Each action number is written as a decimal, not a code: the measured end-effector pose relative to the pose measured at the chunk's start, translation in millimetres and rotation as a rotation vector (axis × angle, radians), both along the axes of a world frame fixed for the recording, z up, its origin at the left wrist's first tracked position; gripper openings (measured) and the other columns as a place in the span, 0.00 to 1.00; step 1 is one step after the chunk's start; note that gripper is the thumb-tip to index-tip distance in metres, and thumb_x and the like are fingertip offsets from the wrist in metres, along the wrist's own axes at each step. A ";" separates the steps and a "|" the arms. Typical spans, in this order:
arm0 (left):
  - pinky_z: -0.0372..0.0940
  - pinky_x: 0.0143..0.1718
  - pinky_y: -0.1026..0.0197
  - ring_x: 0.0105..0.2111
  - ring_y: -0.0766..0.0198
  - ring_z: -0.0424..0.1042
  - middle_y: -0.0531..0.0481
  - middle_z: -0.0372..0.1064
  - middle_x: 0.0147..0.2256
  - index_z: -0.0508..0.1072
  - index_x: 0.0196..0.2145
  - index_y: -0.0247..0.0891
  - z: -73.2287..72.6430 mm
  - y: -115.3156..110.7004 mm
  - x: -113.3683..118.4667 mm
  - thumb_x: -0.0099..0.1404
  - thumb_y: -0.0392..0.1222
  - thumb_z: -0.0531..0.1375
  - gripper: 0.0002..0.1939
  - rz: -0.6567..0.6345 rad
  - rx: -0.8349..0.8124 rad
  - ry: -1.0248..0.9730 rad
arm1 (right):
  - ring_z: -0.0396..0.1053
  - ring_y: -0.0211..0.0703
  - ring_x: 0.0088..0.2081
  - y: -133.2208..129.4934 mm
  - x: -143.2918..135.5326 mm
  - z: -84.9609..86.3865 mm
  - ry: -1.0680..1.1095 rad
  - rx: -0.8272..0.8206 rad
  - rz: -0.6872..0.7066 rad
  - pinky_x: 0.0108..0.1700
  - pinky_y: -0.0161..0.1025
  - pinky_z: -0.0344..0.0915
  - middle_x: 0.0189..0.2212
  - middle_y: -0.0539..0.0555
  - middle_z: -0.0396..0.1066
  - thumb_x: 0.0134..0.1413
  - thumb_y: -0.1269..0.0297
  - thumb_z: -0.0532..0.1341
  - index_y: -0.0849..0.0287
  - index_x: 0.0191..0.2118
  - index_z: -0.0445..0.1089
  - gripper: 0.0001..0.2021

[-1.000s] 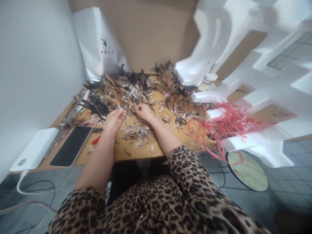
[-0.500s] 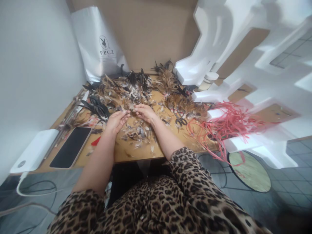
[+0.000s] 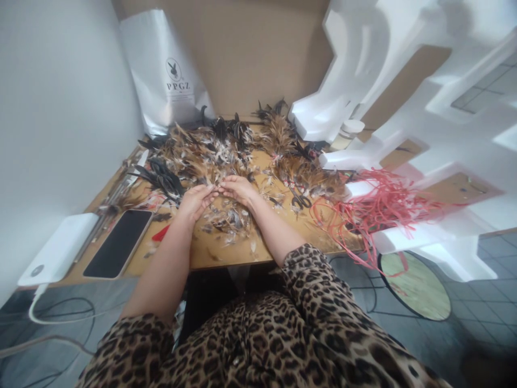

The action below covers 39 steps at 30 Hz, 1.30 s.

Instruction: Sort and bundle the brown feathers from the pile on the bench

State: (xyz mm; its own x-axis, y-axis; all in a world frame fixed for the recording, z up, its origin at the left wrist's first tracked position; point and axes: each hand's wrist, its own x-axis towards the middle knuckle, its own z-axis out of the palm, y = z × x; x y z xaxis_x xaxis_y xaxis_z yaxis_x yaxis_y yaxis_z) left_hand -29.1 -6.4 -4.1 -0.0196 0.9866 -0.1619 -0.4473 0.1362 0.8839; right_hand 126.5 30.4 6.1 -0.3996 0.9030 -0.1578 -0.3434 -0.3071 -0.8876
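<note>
My left hand (image 3: 196,201) and my right hand (image 3: 237,189) meet fingertip to fingertip over the table, both closed in a pinch. Between them is what looks like a small brown feather (image 3: 210,177), partly hidden by the fingers and hard to part from the heap behind. That heap of brown and black feathers (image 3: 194,148) spreads just beyond my hands. A bunch of long black feathers (image 3: 161,178) lies beside my left hand. Loose feather scraps (image 3: 228,220) are scattered under my wrists.
Scissors (image 3: 301,199) and more brown feather bunches (image 3: 311,175) lie to the right, near tangled red strips (image 3: 379,202) draped over white foam pieces (image 3: 404,237). On the left are a phone (image 3: 118,243) and a white power bank (image 3: 60,248). A silver bag (image 3: 161,81) stands behind.
My hands have come closer together, so the fingertips now touch or nearly touch. The right hand moved slightly left and down; the view shifted a little.
</note>
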 end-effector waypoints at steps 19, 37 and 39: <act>0.61 0.20 0.71 0.19 0.72 0.68 0.45 0.72 0.22 0.74 0.23 0.30 0.6 -2.0 6.3 0.44 0.42 0.69 0.12 -0.043 0.037 0.230 | 0.56 0.27 0.16 -3.0 -8.3 -3.4 -0.150 0.171 -0.075 0.21 0.28 0.51 0.14 0.43 0.62 0.32 0.58 0.68 0.61 0.23 0.65 0.15; 0.59 0.20 0.74 0.19 0.76 0.66 0.50 0.71 0.22 0.71 0.24 0.31 5.3 3.3 -5.9 0.51 0.36 0.65 0.07 0.269 0.037 0.033 | 0.57 0.27 0.18 1.0 10.2 3.0 -0.369 0.332 0.008 0.23 0.28 0.52 0.17 0.45 0.66 0.35 0.58 0.67 0.64 0.26 0.71 0.13; 0.59 0.20 0.74 0.19 0.76 0.66 0.50 0.71 0.23 0.71 0.25 0.31 6.4 3.5 -7.1 0.51 0.36 0.65 0.06 0.287 0.038 0.005 | 0.59 0.28 0.19 -0.8 16.7 8.0 -0.412 0.368 0.264 0.23 0.29 0.53 0.19 0.48 0.69 0.36 0.55 0.67 0.65 0.26 0.72 0.16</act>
